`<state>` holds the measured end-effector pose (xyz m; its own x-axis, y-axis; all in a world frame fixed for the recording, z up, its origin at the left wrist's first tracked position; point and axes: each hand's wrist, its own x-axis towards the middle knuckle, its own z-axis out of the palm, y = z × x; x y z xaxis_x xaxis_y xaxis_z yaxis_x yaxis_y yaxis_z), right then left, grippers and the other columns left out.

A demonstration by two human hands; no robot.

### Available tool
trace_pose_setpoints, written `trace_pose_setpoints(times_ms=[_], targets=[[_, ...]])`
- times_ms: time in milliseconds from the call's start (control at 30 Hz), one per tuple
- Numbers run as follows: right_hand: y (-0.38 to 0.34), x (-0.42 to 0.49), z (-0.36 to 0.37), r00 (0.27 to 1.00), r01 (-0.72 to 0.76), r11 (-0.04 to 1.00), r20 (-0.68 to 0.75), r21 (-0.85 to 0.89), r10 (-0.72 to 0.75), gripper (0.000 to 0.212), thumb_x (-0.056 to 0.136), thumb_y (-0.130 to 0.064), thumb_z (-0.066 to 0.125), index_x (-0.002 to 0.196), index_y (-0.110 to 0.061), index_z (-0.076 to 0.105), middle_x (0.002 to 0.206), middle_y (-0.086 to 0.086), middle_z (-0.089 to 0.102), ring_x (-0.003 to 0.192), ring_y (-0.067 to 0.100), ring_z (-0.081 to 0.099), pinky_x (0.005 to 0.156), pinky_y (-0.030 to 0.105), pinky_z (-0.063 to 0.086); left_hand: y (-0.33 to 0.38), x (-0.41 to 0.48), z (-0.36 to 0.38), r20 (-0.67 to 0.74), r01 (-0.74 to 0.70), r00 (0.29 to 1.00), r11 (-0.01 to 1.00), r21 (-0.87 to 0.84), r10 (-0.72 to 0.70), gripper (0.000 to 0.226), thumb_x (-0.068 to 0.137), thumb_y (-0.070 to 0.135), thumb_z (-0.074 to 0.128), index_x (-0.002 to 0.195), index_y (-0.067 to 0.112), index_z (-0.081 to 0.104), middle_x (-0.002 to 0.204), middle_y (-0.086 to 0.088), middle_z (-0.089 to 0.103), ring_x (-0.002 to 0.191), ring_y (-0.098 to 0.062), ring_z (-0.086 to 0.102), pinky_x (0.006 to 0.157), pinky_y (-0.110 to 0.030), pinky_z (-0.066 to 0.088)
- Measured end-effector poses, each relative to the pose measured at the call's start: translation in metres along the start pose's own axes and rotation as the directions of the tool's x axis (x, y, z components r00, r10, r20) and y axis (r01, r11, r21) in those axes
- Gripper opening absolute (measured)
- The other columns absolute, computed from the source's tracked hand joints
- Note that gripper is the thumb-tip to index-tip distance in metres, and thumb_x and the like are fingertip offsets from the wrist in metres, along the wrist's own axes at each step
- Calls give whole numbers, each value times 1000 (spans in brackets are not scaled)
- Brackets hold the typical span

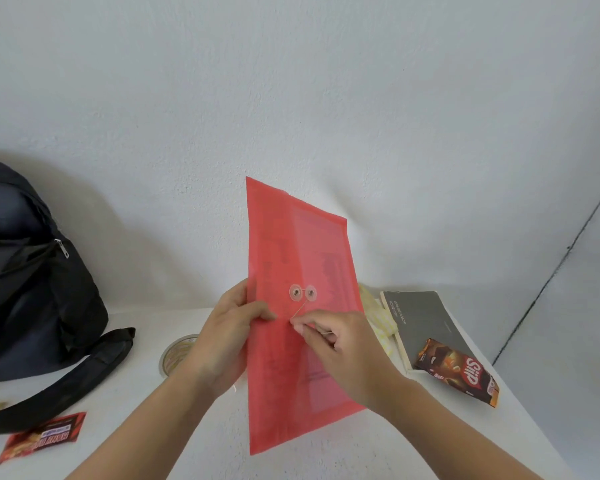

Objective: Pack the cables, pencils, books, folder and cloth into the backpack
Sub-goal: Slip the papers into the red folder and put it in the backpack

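Right-hand fingertips (300, 328) pinch the thin closure string (299, 310); the left hand (234, 325) grips the red folder (300, 306) by its left edge, upright above the table (153, 427), right of the backpack (32, 271); it looks light, flexible, slippery; best held at the edges.

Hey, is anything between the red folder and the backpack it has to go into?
Nothing visible. The left hand holds the folder up, the right hand pinches its string; the backpack stands to the left. The tape roll and strap lie low on the table.
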<state>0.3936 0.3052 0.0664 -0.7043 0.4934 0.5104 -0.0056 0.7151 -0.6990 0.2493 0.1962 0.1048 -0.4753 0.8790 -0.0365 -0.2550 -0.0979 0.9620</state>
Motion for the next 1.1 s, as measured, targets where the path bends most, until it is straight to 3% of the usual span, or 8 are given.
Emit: trace_pose_setpoints(times_ms=[100,267,400,600,733,867,1000,1100], targets=[[-1,-3,0,998,-67,994,-1,86,68,15,99,-10,65,103,-9,80,68,-28,65,65,-4,61,67,11,44,2,0,1,45,-33,998,998,46,31,44,87,-18,43,107,8,74,99,-18,73,83,-26,69,76,-37,59],[-3,1,-2,987,-155,955,-6,251,162,16,99,-15,65,94,-17,80,59,4,58,59,6,45,65,19,38,4,-4,4,83,-61,995,991,120,51,42,89,-19,47,106,8,74,97,-13,76,82,-23,72,71,-32,60],[-7,8,-7,988,-153,967,19,203,152,16,100,-11,63,94,-11,78,60,-21,61,61,-2,56,68,8,40,1,-3,1,98,-59,994,979,194,40,34,90,-17,52,109,4,71,96,-24,70,87,-34,64,82,-46,55],[-13,23,-11,997,-74,996,-4,41,74,11,97,-18,69,91,-19,77,64,5,66,61,26,59,66,44,50,-4,-2,1,105,-100,992,934,342,68,44,84,6,83,124,13,68,115,-8,76,108,-27,73,100,-53,55],[-13,31,-18,997,-66,998,28,-7,66,8,92,-14,75,87,-19,81,51,4,49,51,10,38,57,29,39,-3,1,1,110,-117,991,917,381,81,64,71,27,96,127,16,67,119,-5,75,112,-27,72,101,-50,55],[-17,34,-24,989,-95,995,116,41,90,10,90,-8,76,95,-14,82,77,-5,77,74,4,72,73,26,60,1,2,3,150,-171,982,888,427,116,45,75,27,93,112,13,72,111,-6,77,109,-26,72,100,-48,56],[-21,37,-29,985,-158,979,94,127,147,9,89,-10,76,96,-12,82,67,-1,75,53,9,69,44,20,50,2,1,7,153,-195,978,873,447,140,25,83,12,83,105,7,73,92,8,77,86,7,69,79,-7,49],[-22,36,-29,990,-128,988,62,85,123,9,91,-15,75,95,-20,81,70,4,76,48,29,69,38,41,51,0,1,5,168,-198,976,880,431,137,17,84,9,81,98,6,72,90,-6,75,82,-11,68,76,-20,53]])
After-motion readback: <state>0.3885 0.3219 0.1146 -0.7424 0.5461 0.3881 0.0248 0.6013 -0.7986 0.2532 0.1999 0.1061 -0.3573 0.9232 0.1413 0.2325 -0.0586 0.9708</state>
